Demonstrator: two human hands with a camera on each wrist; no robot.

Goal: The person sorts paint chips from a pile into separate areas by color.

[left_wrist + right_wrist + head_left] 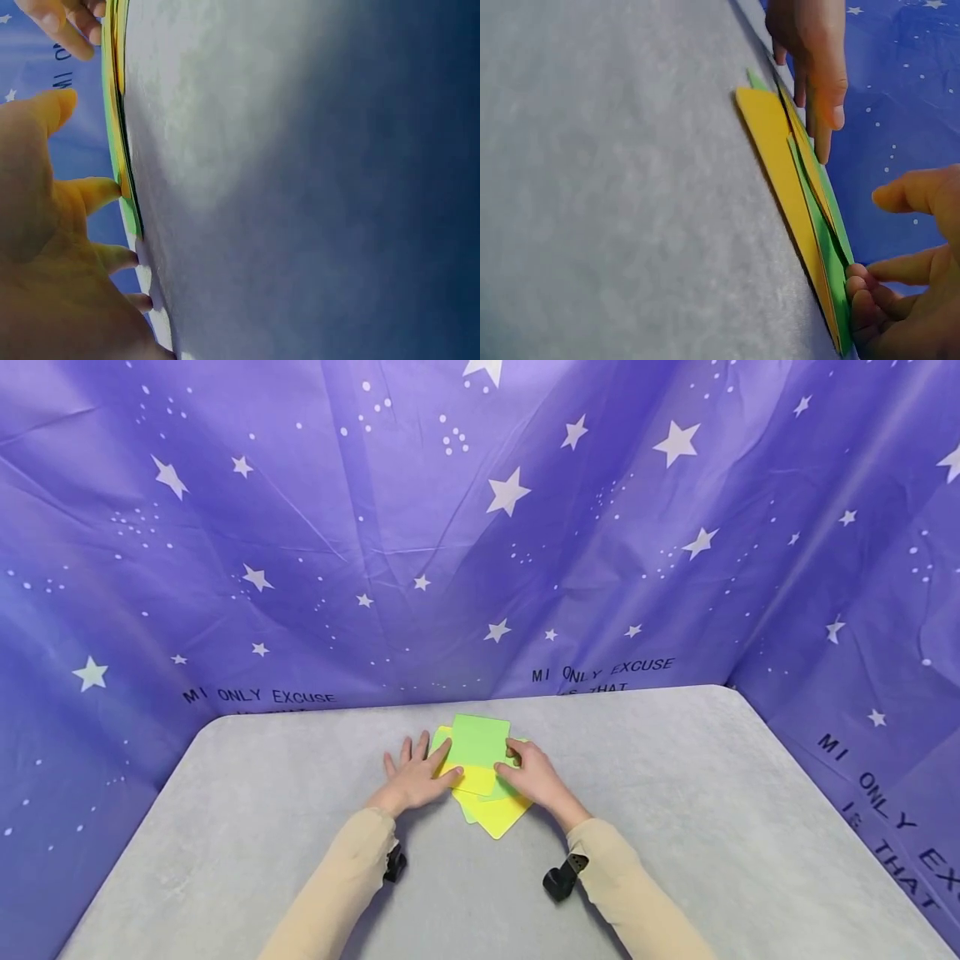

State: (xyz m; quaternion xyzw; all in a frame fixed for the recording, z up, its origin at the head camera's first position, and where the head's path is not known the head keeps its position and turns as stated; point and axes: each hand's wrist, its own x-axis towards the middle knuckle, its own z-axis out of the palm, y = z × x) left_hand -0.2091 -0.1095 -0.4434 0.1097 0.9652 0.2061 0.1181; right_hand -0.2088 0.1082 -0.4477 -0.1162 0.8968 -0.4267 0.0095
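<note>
Several square sheets, green and yellow, lie in an uneven overlapping pile on the table. On top is a green sheet (480,741), with a yellow sheet (477,780) showing just below it. Another yellow sheet (498,820) pokes out with its corner toward the person. At the pile's left side, my left hand (414,778) is spread, its index finger touching the sheets. My right hand (534,775) is at the right edge, fingertips bent against the sheets. In the right wrist view its thumb (904,191) stands apart above the pile.
The grey table (247,827) reaches back to a purple curtain (420,527) with white stars and printed lettering. Dark wrist cameras (562,878) sit under both sleeves, close to the tabletop.
</note>
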